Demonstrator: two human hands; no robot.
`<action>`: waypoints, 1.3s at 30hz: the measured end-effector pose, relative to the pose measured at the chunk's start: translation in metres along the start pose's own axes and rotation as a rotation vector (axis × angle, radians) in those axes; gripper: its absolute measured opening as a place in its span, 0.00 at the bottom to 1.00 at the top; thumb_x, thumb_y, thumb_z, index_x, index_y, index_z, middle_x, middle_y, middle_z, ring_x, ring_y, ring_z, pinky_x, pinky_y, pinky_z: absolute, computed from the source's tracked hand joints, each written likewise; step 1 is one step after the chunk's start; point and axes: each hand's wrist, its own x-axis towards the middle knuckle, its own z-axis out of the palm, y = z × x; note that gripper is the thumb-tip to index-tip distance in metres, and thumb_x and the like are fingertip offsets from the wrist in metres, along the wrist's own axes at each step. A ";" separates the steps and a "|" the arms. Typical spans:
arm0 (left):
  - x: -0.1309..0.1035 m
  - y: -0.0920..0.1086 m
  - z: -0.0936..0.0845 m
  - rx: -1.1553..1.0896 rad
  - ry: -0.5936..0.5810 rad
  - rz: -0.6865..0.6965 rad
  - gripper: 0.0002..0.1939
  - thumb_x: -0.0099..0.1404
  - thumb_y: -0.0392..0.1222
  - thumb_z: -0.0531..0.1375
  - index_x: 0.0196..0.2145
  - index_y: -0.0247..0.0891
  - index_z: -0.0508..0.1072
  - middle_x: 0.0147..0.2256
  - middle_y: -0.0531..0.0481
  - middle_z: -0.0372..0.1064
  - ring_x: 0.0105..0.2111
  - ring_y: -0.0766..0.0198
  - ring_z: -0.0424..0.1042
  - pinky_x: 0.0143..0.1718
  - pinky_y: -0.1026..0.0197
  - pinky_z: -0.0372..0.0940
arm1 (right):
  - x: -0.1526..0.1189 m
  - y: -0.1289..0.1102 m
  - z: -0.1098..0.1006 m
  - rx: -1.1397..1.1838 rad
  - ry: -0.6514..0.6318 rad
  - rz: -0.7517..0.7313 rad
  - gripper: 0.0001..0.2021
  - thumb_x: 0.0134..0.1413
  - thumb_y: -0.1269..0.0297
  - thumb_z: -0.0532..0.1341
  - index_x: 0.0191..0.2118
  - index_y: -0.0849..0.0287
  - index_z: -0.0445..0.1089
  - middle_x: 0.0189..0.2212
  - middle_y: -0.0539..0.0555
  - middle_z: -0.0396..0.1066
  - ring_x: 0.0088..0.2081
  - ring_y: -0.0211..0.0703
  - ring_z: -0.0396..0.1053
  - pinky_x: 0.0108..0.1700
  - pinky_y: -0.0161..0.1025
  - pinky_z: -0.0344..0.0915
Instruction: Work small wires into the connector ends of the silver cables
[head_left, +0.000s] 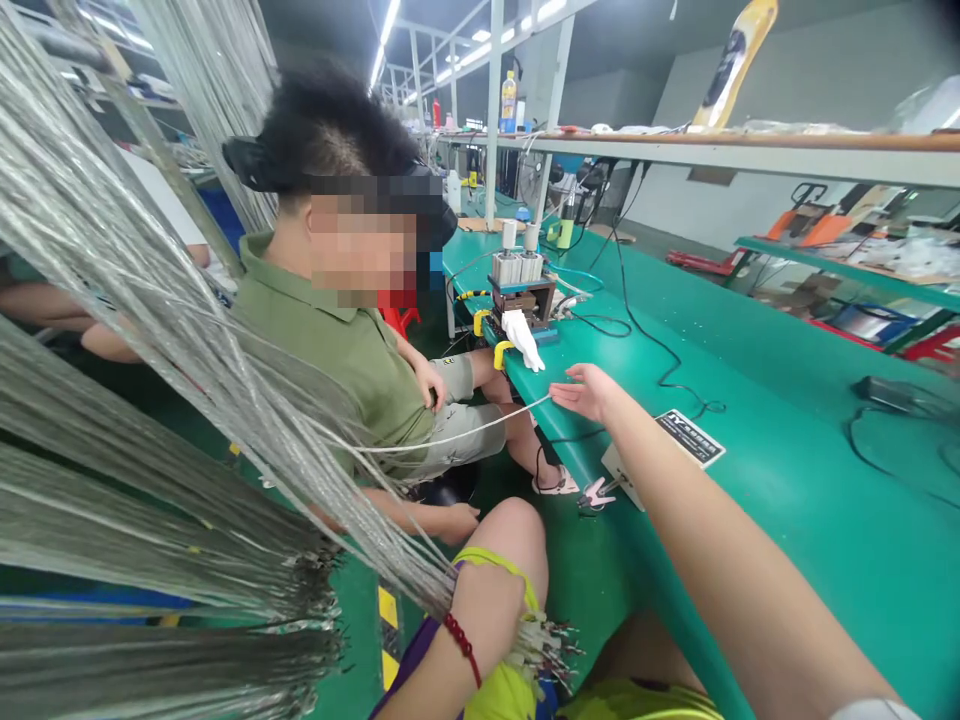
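Observation:
My left hand (489,600), below a red bracelet, is closed around a bundle of grey cables (390,540) over my lap. The stripped cable ends (546,645) stick out past its far side. Above the front edge of the green table (787,440), my right hand (581,393) reaches out with the end of a single white cable (457,432) at its fingertips. Just beyond that hand stands a small press machine (521,285) with a white cloth (523,338) hanging on its front.
A person in a green shirt (322,340) sits at the left. More cables (150,500) hang there. A boxed device (690,438) with a pink clip (598,494) sits by the table edge. Black wires (660,350) cross the table, below a shelf (712,150).

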 end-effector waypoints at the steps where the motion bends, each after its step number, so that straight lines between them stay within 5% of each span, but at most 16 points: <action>1: 0.000 0.000 0.001 0.010 -0.005 0.007 0.11 0.70 0.46 0.64 0.40 0.39 0.84 0.37 0.35 0.79 0.46 0.40 0.79 0.49 0.43 0.66 | -0.001 0.001 0.000 -0.024 -0.004 -0.012 0.18 0.72 0.57 0.65 0.60 0.60 0.72 0.55 0.59 0.75 0.49 0.49 0.78 0.49 0.50 0.79; 7: 0.005 0.002 0.002 0.069 0.018 0.071 0.12 0.74 0.36 0.57 0.44 0.34 0.81 0.47 0.34 0.80 0.50 0.41 0.78 0.50 0.46 0.67 | -0.006 0.008 0.005 -0.190 -0.076 -0.141 0.18 0.72 0.57 0.65 0.60 0.59 0.72 0.56 0.59 0.75 0.50 0.51 0.77 0.51 0.52 0.78; 21: -0.021 0.024 -0.022 -0.155 0.377 0.140 0.21 0.81 0.42 0.45 0.33 0.44 0.71 0.33 0.47 0.76 0.35 0.54 0.77 0.36 0.57 0.62 | -0.016 0.023 0.009 -0.670 -0.224 -0.454 0.16 0.72 0.57 0.66 0.58 0.59 0.74 0.57 0.59 0.75 0.53 0.53 0.76 0.55 0.54 0.77; 26: -0.036 0.018 -0.042 -0.601 0.518 0.112 0.17 0.82 0.49 0.47 0.39 0.43 0.71 0.25 0.53 0.69 0.26 0.58 0.72 0.31 0.60 0.61 | -0.017 0.021 0.007 -0.670 -0.245 -0.453 0.16 0.72 0.56 0.65 0.58 0.59 0.74 0.56 0.59 0.75 0.52 0.51 0.77 0.54 0.54 0.77; 30: -0.046 0.020 -0.054 -1.128 0.426 0.249 0.19 0.82 0.56 0.51 0.39 0.41 0.69 0.25 0.57 0.63 0.23 0.64 0.69 0.32 0.62 0.64 | -0.015 0.023 0.006 -0.706 -0.263 -0.479 0.17 0.72 0.56 0.65 0.58 0.60 0.73 0.56 0.59 0.75 0.53 0.52 0.77 0.55 0.54 0.77; 34: -0.052 0.029 -0.061 -1.531 0.118 0.503 0.18 0.78 0.56 0.60 0.38 0.39 0.71 0.30 0.55 0.62 0.22 0.72 0.62 0.26 0.67 0.56 | -0.013 0.027 0.008 -0.790 -0.269 -0.555 0.16 0.72 0.56 0.65 0.58 0.59 0.74 0.57 0.59 0.74 0.54 0.53 0.76 0.56 0.55 0.76; 37: -0.053 0.038 -0.064 -1.653 -0.042 0.615 0.17 0.75 0.57 0.63 0.43 0.40 0.75 0.28 0.56 0.58 0.21 0.73 0.51 0.23 0.69 0.48 | -0.011 0.031 0.010 -0.848 -0.270 -0.614 0.15 0.72 0.57 0.65 0.58 0.58 0.74 0.58 0.59 0.74 0.55 0.53 0.75 0.57 0.55 0.76; 39: -0.054 0.045 -0.068 -1.650 -0.050 0.671 0.17 0.76 0.58 0.63 0.47 0.42 0.77 0.28 0.56 0.58 0.21 0.73 0.49 0.22 0.69 0.48 | -0.010 0.035 0.011 -0.870 -0.268 -0.646 0.14 0.73 0.57 0.64 0.58 0.57 0.75 0.59 0.60 0.73 0.55 0.52 0.75 0.58 0.55 0.75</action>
